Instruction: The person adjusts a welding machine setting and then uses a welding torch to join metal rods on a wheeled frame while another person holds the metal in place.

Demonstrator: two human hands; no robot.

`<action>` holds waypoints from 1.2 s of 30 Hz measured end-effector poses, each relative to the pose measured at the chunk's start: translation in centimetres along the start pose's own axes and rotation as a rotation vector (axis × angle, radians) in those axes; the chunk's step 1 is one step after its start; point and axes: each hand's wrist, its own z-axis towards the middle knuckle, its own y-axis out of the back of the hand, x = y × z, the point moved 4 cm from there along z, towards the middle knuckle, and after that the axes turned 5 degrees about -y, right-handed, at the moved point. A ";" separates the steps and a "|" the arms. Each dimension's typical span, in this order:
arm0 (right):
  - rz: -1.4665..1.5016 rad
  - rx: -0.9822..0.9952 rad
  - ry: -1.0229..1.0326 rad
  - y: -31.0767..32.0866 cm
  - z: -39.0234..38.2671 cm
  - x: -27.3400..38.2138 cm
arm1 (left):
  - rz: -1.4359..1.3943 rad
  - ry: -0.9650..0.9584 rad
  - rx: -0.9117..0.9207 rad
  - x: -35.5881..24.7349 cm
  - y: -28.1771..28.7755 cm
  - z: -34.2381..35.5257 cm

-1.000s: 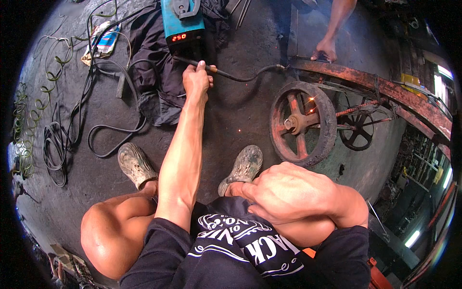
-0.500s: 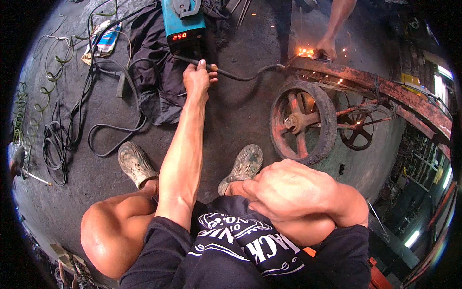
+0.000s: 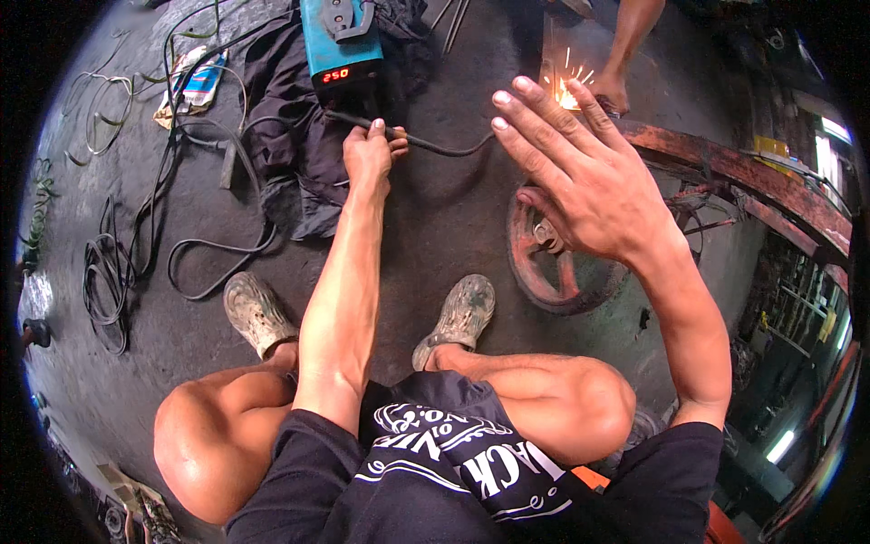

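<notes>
My left hand (image 3: 370,161) is closed around a black cable (image 3: 446,150) just in front of a teal welding machine (image 3: 337,47) with a lit red display. From the hand the cable runs right and disappears behind my right hand (image 3: 587,186). That right hand is raised with its fingers stretched out, its back towards me, and holds nothing. Beyond its fingertips, bright sparks (image 3: 568,92) fly beside another person's hand (image 3: 609,91). A spoked wheel (image 3: 566,288) on a rusty red metal frame (image 3: 725,168) is partly covered by my right hand.
Dark cloth (image 3: 288,177) lies under and beside the machine. Looped black cables (image 3: 111,272) and a crumpled packet (image 3: 195,83) are on the floor at left. Thin rods (image 3: 456,25) lie at the far side. My feet in clogs (image 3: 465,310) stand on the floor. Shelving (image 3: 797,317) lines the right.
My right hand has risen from my right knee and stretched out towards the sparks, now hiding part of the wheel and frame. The left hand stays on the cable.
</notes>
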 end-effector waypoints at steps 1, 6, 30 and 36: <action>-0.012 0.009 0.025 -0.3 -0.1 -0.2 | 0.000 0.005 -0.005 0.1 0.1 0.0; -0.050 0.037 0.056 -0.4 0.6 -0.9 | -0.010 0.000 0.001 0.0 0.2 -0.1; -0.111 0.100 0.004 0.2 5.5 0.6 | 1.043 -0.925 0.070 2.7 4.6 2.6; -0.398 0.107 0.014 -2.4 1.0 -2.5 | 0.076 -0.101 -0.152 1.9 -0.2 0.2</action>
